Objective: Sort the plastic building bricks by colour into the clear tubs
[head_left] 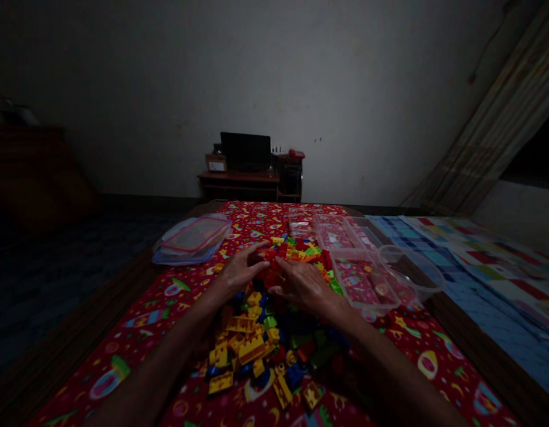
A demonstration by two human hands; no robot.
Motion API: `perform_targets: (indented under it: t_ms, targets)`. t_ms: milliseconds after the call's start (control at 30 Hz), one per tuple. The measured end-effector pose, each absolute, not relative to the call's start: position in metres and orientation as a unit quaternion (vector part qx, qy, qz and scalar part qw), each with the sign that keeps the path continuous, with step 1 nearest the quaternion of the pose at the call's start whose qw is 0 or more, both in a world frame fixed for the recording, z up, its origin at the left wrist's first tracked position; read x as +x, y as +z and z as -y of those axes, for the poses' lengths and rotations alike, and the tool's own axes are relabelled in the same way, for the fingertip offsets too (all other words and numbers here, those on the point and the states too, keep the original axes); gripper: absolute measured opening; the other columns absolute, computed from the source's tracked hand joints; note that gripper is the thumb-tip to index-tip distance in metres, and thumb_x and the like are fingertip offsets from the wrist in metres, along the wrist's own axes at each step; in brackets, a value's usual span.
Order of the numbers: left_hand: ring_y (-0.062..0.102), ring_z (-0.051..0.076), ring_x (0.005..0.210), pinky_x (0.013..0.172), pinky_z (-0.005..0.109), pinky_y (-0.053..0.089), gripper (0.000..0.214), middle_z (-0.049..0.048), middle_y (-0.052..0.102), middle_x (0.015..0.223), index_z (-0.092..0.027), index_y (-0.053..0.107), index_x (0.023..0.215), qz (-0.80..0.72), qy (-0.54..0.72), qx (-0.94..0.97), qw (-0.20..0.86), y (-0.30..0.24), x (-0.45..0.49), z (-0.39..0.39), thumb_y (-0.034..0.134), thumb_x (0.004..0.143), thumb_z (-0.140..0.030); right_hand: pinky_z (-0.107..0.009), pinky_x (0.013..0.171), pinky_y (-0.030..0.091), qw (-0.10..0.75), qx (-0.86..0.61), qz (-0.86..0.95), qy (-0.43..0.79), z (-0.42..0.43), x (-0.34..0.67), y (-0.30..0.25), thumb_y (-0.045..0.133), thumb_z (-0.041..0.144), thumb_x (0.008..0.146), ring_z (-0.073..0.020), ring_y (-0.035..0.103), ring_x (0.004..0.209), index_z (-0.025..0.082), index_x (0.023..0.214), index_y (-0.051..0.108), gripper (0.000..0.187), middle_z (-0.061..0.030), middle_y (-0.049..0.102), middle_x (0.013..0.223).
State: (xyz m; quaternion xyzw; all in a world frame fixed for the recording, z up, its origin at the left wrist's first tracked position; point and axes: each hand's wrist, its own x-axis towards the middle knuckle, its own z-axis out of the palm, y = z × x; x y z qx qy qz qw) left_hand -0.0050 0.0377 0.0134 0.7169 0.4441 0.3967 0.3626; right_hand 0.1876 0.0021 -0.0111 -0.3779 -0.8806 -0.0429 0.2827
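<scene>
A mixed pile of toy building bricks [251,347] lies on the red patterned cloth, with yellow pieces at the near side and green, orange and red ones behind. Over the red bricks [274,274] in the middle, my two hands come close together. My left hand [241,270] has its thumb and fingers apart beside them. My right hand [303,284] curls from the right, with a red brick between its thumb and index finger. Its other fingers are partly hidden, and dim light blurs the bricks under the palm.
Clear plastic containers [365,305] stand right of the pile, including a round tub [416,287]. Stacked lids [192,246] lie at the left edge of the red cloth [145,332]. A desk with a dark monitor [246,151] is against the far wall.
</scene>
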Motion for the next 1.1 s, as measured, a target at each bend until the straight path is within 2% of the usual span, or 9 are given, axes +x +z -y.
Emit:
perform_targets:
  t_ms: [100, 200, 267, 367, 500, 600, 767, 933, 1100]
  targets:
    - [0.064, 0.022, 0.090, 0.077, 0.033, 0.053, 0.060, 0.0063, 0.068, 0.095, -0.014, 0.055, 0.126, -0.454, 0.406, 0.723, 0.327, 0.016, -0.003, -0.035, 0.060, 0.072, -0.039, -0.029, 0.072, 0.043, 0.250, -0.392, 0.885, -0.015, -0.001, 0.186, -0.005, 0.060, 0.033, 0.084, -0.0198, 0.058, 0.085, 0.015, 0.119, 0.054, 0.040, -0.0107, 0.065, 0.096]
    - [0.064, 0.021, 0.087, 0.075, 0.032, 0.053, 0.058, 0.0068, 0.068, 0.096, -0.013, 0.052, 0.128, -0.479, 0.402, 0.730, 0.276, 0.022, -0.003, -0.030, 0.055, 0.077, -0.041, -0.026, 0.068, 0.040, 0.226, -0.417, 0.880, 0.019, -0.003, 0.190, 0.005, 0.056, 0.018, 0.082, -0.0164, 0.056, 0.077, 0.016, 0.096, 0.064, 0.016, -0.0062, 0.065, 0.083]
    - [0.065, 0.020, 0.080, 0.074, 0.031, 0.053, 0.057, 0.0050, 0.069, 0.090, -0.013, 0.048, 0.131, -0.486, 0.378, 0.744, 0.259, 0.023, -0.002, -0.027, 0.049, 0.081, -0.039, -0.025, 0.064, 0.038, 0.220, -0.426, 0.877, 0.039, -0.008, 0.195, 0.008, 0.052, 0.010, 0.078, -0.0148, 0.054, 0.071, 0.015, 0.085, 0.064, 0.015, -0.0039, 0.063, 0.075]
    - [0.064, 0.019, 0.084, 0.082, 0.032, 0.051, 0.056, 0.0051, 0.068, 0.096, -0.014, 0.045, 0.133, -0.465, 0.346, 0.785, 0.220, 0.016, 0.000, -0.025, 0.046, 0.079, -0.029, -0.024, 0.064, 0.037, 0.249, -0.427, 0.868, 0.040, -0.014, 0.203, 0.012, 0.050, 0.004, 0.074, -0.0139, 0.052, 0.072, 0.015, 0.087, 0.064, 0.022, -0.0037, 0.063, 0.079]
    - [0.057, 0.024, 0.110, 0.096, 0.037, 0.046, 0.058, 0.0111, 0.059, 0.125, -0.015, 0.050, 0.128, -0.413, 0.317, 0.838, 0.162, 0.000, 0.004, -0.027, 0.055, 0.071, -0.026, -0.025, 0.063, 0.035, 0.247, -0.430, 0.868, 0.016, -0.008, 0.206, 0.020, 0.050, 0.013, 0.083, -0.0134, 0.051, 0.069, 0.016, 0.093, 0.063, 0.016, -0.0041, 0.062, 0.078]
    - [0.059, 0.025, 0.110, 0.094, 0.037, 0.047, 0.053, 0.0092, 0.062, 0.122, -0.017, 0.054, 0.124, -0.414, 0.289, 0.845, 0.178, -0.005, 0.004, -0.027, 0.058, 0.072, -0.029, -0.026, 0.066, 0.036, 0.221, -0.403, 0.888, -0.015, 0.002, 0.204, 0.016, 0.054, 0.025, 0.087, -0.0153, 0.053, 0.077, 0.016, 0.097, 0.062, 0.015, -0.0055, 0.062, 0.084]
    - [0.063, 0.026, 0.101, 0.089, 0.038, 0.049, 0.056, 0.0083, 0.066, 0.114, -0.018, 0.054, 0.126, -0.467, 0.269, 0.820, 0.191, -0.001, 0.001, -0.024, 0.060, 0.071, -0.023, -0.028, 0.073, 0.039, 0.230, -0.375, 0.895, -0.070, 0.004, 0.202, 0.001, 0.054, 0.020, 0.088, -0.0172, 0.051, 0.086, 0.017, 0.092, 0.058, 0.006, -0.0073, 0.059, 0.094]
    - [0.062, 0.026, 0.100, 0.089, 0.038, 0.048, 0.054, 0.0094, 0.066, 0.114, -0.017, 0.055, 0.125, -0.468, 0.255, 0.823, 0.196, 0.002, 0.002, -0.023, 0.060, 0.072, -0.024, -0.029, 0.072, 0.042, 0.278, -0.397, 0.875, -0.004, -0.005, 0.213, 0.024, 0.052, 0.022, 0.088, -0.0166, 0.053, 0.082, 0.017, 0.099, 0.055, 0.013, -0.0075, 0.060, 0.092]
    - [0.056, 0.026, 0.111, 0.096, 0.039, 0.044, 0.047, 0.0108, 0.062, 0.118, -0.016, 0.058, 0.123, -0.443, 0.340, 0.803, 0.210, 0.013, 0.001, -0.019, 0.048, 0.080, -0.034, -0.029, 0.071, 0.043, 0.346, -0.448, 0.822, 0.062, -0.010, 0.221, 0.038, 0.051, 0.022, 0.087, -0.0151, 0.055, 0.077, 0.016, 0.095, 0.055, 0.011, -0.0068, 0.062, 0.090]
